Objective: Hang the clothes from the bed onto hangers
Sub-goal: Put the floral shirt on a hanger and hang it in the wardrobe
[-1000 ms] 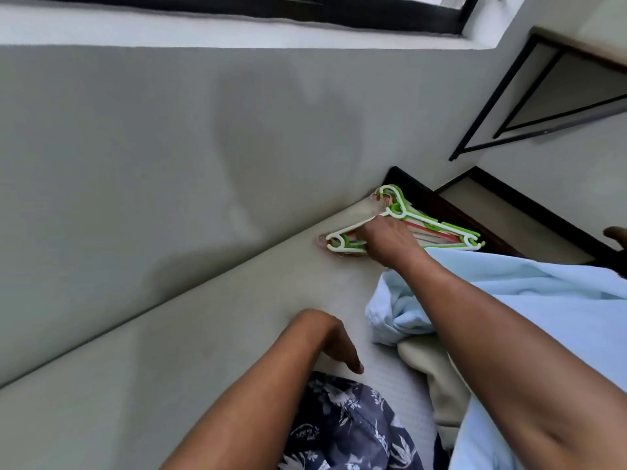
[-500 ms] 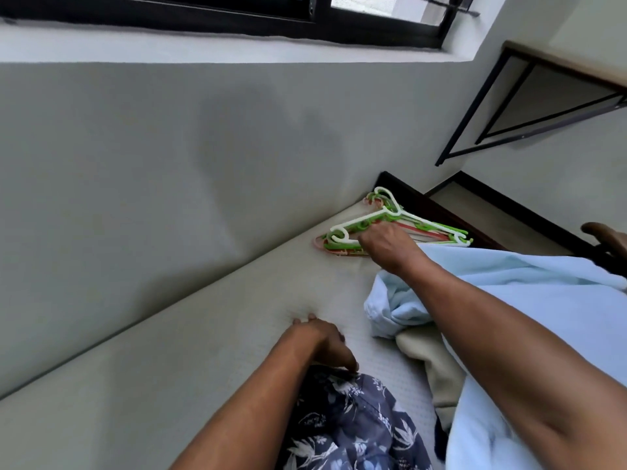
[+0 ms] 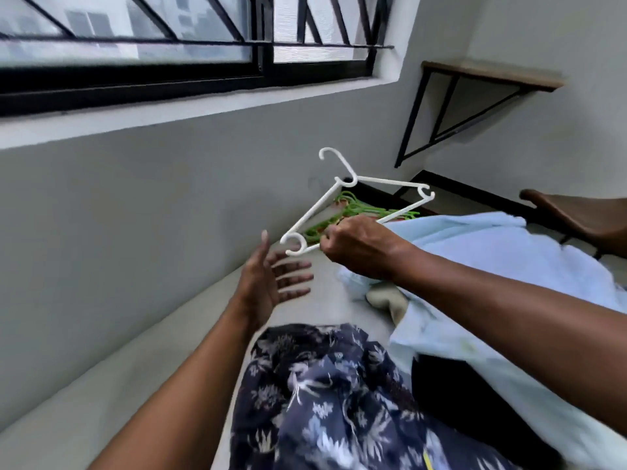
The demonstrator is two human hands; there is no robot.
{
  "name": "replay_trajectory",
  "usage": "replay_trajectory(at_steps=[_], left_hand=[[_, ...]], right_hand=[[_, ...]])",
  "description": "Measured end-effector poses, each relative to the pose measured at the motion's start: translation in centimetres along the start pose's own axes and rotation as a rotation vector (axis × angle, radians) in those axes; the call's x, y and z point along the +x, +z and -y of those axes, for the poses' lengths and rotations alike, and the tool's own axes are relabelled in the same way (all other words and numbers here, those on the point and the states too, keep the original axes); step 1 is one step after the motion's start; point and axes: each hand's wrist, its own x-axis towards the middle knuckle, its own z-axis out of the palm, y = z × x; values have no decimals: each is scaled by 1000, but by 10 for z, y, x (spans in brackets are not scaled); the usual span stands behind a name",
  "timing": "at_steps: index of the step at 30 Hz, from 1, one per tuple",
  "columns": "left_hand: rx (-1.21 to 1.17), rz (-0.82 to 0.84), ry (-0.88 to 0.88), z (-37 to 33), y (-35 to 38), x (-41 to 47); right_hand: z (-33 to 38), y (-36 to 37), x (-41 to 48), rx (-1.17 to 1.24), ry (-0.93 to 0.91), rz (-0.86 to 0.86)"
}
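Gripping the white hanger (image 3: 314, 209), the right hand (image 3: 356, 249) has raised it.

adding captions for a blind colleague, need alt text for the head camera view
A person's right hand holds a white hanger over a bed, the left hand open beside it. Green hangers lie behind by the wall; a navy floral garment and a light blue cloth lie on the bed.
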Motion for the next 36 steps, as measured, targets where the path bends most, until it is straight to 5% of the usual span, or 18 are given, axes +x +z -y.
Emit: replay_trajectory(at_steps=[6,8,13,16,19,23,25,29,31,33,36], left_hand=[[413,93,219,-6,50,-94],[489,107,275,5,58,-125],[518,227,340,10,64,-198],[542,365,334,5,61,-232],[626,534,313,4,66,-256],[679,607,323,20,78,-265],[661,576,325,32,86,-259],[585,163,370,60,113,-214],[1018,66,490,77,112,-188],[1655,204,526,91,95,-168],[2084,531,78,108,61,-160]], right_hand=[[94,-80,-67,161,108,-18],[118,-114,-94,134,191,-144],[146,-192,-175,139,849,-364],[156,-217,-214,174,1068,-162],[169,-232,-233,453,1189,38],[175,-231,-260,1033,1369,-159],[175,-222,-282,1032,1401,-293],[174,-192,-335,1065,1552,-450],[176,-170,-360,1081,1625,-487],[174,-147,-380,1087,1657,-502],[161,-112,-393,1074,1619,-499]])
